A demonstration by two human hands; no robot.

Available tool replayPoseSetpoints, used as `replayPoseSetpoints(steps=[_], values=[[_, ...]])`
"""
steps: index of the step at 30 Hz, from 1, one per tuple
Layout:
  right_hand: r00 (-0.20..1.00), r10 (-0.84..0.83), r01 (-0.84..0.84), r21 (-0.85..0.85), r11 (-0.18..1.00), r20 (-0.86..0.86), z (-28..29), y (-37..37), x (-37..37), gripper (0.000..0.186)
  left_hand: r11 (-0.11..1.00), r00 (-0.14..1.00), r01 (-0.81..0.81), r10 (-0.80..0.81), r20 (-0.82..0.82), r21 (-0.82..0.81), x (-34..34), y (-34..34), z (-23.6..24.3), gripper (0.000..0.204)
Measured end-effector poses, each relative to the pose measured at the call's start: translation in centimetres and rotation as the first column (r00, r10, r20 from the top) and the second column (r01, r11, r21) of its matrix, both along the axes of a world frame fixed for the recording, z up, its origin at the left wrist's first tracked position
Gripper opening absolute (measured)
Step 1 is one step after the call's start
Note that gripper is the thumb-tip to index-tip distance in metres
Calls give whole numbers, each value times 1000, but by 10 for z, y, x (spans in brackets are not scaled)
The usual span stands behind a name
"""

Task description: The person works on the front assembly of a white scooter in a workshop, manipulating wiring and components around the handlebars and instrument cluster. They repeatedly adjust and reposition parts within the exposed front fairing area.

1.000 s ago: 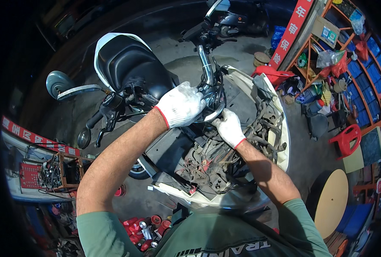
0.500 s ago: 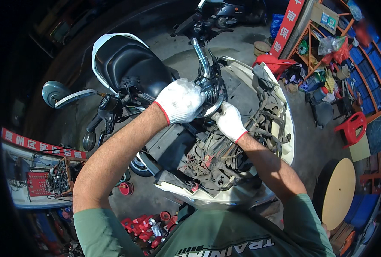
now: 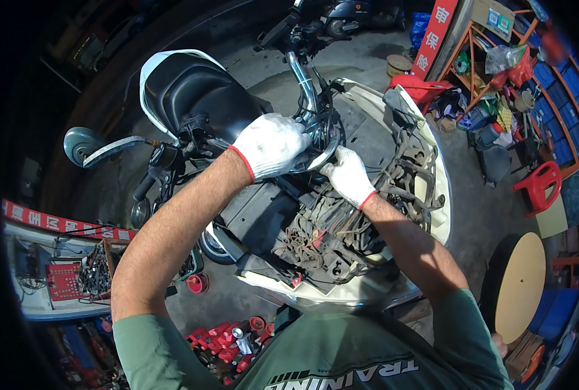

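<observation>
My left hand, in a white knit glove with a red cuff, is curled down over the round black headlight housing with its chrome rim at the front of the stripped cream-white scooter; the fingers wrap its left side, closed on it, though the glove hides how tightly. My right hand, gloved the same way, presses up against the lower right edge of that housing, fingers bent onto the rim and the bundle of black cables there; I cannot tell whether it is pinching a cable or just bracing. The housing sits at the foot of the chrome handlebar stem, between both hands, just above the exposed tangle of dusty brown wiring and engine parts. To my left lies the black scooter seat with a white edge, and beside it the black left handlebar grip with a round mirror on a grey stalk. A red plastic stool stands well apart to the right, near a round tan wooden tabletop. Red sockets and small parts lie on the floor near my left elbow.
</observation>
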State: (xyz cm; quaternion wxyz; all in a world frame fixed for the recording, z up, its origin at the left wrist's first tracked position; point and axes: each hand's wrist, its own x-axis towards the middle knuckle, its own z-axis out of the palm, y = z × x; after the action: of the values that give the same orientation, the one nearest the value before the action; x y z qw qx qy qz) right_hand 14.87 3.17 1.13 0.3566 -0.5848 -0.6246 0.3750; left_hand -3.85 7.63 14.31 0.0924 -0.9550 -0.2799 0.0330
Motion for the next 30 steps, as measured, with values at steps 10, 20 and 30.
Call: replayPoseSetpoints(steps=[10, 20, 30], values=[[1000, -28, 29, 27, 999, -10, 1, -2, -2, 24, 977, 987, -147, 136, -85, -153, 19, 0, 9, 29], [997, -29, 33, 76, 997, -65, -1, -3, -3, 25, 960, 969, -235, 219, -118, -151, 20, -3, 15, 30], [998, -65, 62, 72, 995, 28, 10, -7, -6, 43, 972, 983, -178, 184, 26, -150, 6, -3, 9, 23]])
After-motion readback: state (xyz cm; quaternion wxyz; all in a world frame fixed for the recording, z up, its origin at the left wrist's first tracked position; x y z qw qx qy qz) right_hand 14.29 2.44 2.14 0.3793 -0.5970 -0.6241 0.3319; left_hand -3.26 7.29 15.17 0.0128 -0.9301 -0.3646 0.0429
